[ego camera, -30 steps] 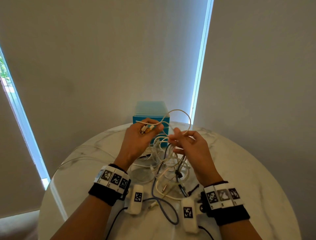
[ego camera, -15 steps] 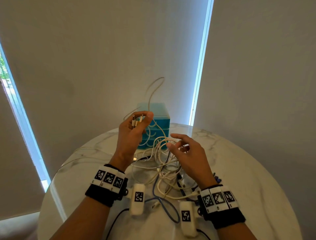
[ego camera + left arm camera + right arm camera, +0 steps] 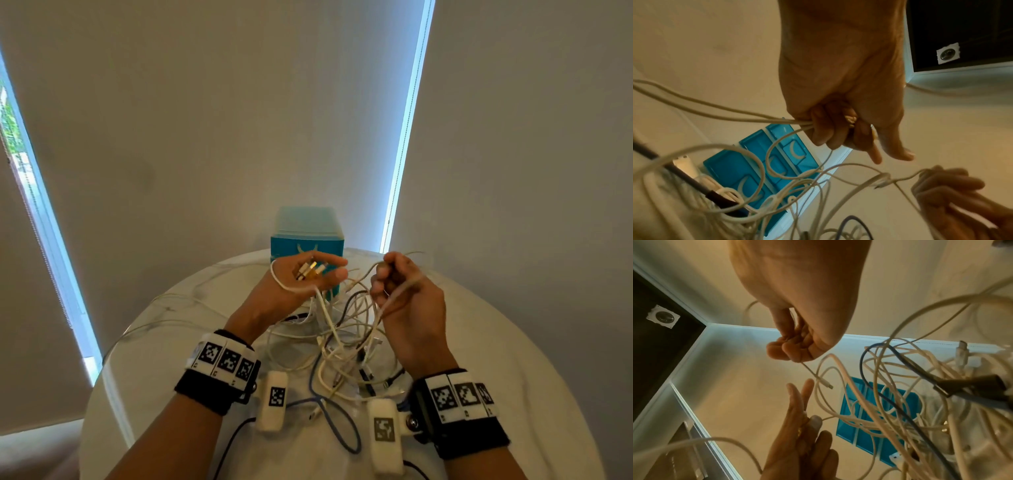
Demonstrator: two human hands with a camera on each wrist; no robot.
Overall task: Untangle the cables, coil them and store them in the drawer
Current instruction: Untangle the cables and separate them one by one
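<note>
The tangle of white cables (image 3: 346, 329) hangs over the round marble table (image 3: 513, 359), left hand (image 3: 301, 284) curled round gold-tipped plugs (image 3: 308, 270), right hand (image 3: 407, 301) fisted on one thin strand, whose free connector (image 3: 827, 385) only the right wrist view shows, before the teal drawer unit (image 3: 306, 236).
</note>
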